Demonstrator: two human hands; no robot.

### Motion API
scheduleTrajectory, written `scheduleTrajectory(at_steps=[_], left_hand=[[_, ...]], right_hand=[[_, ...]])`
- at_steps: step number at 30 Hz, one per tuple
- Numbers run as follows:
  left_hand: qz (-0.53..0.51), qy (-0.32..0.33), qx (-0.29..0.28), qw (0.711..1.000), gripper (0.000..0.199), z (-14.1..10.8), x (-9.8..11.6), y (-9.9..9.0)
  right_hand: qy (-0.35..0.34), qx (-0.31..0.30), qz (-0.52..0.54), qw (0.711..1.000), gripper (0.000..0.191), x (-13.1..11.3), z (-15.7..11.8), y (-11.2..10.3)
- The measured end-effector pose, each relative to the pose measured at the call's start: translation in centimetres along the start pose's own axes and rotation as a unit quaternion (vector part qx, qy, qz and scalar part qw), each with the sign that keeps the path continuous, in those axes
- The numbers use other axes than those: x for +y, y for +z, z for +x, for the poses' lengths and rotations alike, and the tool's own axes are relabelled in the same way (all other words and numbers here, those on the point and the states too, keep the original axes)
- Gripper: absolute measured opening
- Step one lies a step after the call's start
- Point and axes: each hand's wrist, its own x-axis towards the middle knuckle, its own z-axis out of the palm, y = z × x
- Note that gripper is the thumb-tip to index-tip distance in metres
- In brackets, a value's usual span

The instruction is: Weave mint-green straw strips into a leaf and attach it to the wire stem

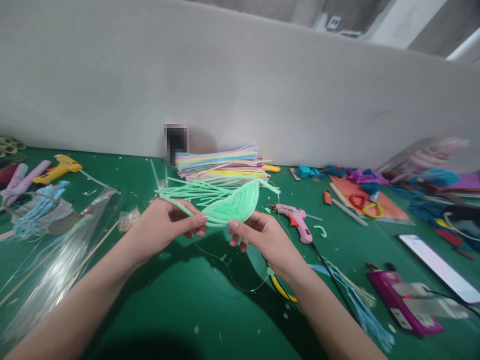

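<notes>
A light green leaf-shaped piece [236,202], built of curved strips, is held up between both hands above the table. My left hand [178,220] pinches its left end and a green strip there. My right hand [253,232] grips the lower right edge between thumb and fingers. A thin clear thread hangs in a loop below the hands. Behind the piece lie loose green strips [187,190] and a stack of pastel strips [221,162].
On the green table [195,310], a pink glue gun [298,220] with a cord lies at right, near a magenta power strip [405,305], a phone [438,265] and scissors [371,207]. A yellow glue gun [60,169] and plastic sleeves [71,270] are at left.
</notes>
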Motion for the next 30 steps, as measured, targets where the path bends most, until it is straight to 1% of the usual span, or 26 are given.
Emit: scheduleTrajectory(at_steps=[2,3,4,6,7,8,9,10,12,15,18,21,22,24,26,27,30], left_hand=[[-0.016,-0.005,0.004,1.0,0.019,0.1,-0.2,0.0],[-0.021,-0.007,0.008,1.0,0.021,0.2,-0.2,0.0],[-0.023,-0.009,0.011,1.0,0.022,0.2,-0.3,0.0],[-0.019,-0.008,0.017,1.0,0.024,0.4,-0.4,0.0],[-0.018,-0.009,0.019,1.0,0.025,0.4,-0.4,0.0],[-0.019,-0.01,0.02,1.0,0.025,0.5,-0.4,0.0],[-0.021,-0.012,0.02,1.0,0.025,0.5,-0.4,0.0],[-0.026,-0.014,0.019,0.999,0.025,0.5,-0.3,0.0],[-0.046,-0.022,0.012,0.999,0.024,0.5,-0.3,0.1],[-0.115,-0.057,-0.01,0.992,0.025,0.6,-0.4,0.3],[-0.177,-0.09,-0.022,0.98,0.027,0.8,-0.9,0.4],[-0.174,-0.085,-0.036,0.98,0.025,1.1,-1.3,0.0],[-0.173,-0.076,-0.034,0.981,0.025,1.2,-1.3,-0.3],[-0.186,-0.05,-0.012,0.981,0.033,1.3,-1.3,-1.1],[-0.199,-0.015,0.013,0.98,0.043,1.3,-1.1,-2.1],[-0.195,-0.003,0.01,0.981,0.044,1.3,-1.0,-2.5],[-0.127,0.0,-0.048,0.991,0.038,1.1,-1.1,-3.0]], right_hand=[[-0.012,0.024,-0.088,0.996,0.031,-0.1,-0.2,0.0],[-0.025,0.05,-0.153,0.987,0.032,0.0,-0.3,0.1],[-0.042,0.087,-0.228,0.969,0.031,0.0,-0.5,0.2],[-0.081,0.167,-0.372,0.909,0.028,0.2,-0.8,0.4],[-0.098,0.198,-0.426,0.878,0.027,0.3,-1.0,0.6],[-0.11,0.221,-0.461,0.852,0.026,0.5,-1.1,0.8],[-0.12,0.237,-0.477,0.838,0.025,0.5,-1.3,0.9],[-0.132,0.243,-0.477,0.834,0.024,0.6,-1.3,1.0],[-0.176,0.237,-0.458,0.839,0.025,0.6,-1.4,1.0],[-0.258,0.199,-0.426,0.844,0.027,0.5,-1.4,1.0],[-0.321,0.196,-0.386,0.842,0.025,0.2,-1.3,0.8],[-0.353,0.197,-0.371,0.836,0.024,0.0,-1.3,0.6],[-0.357,0.187,-0.371,0.836,0.024,0.0,-1.3,0.5],[-0.364,0.165,-0.375,0.837,0.024,-0.1,-1.2,0.3],[-0.372,0.126,-0.399,0.828,0.024,-0.3,-0.9,-0.1],[-0.38,0.094,-0.423,0.817,0.025,-0.4,-0.6,-0.4],[-0.415,-0.034,-0.492,0.765,0.027,-1.4,0.5,-1.0]])
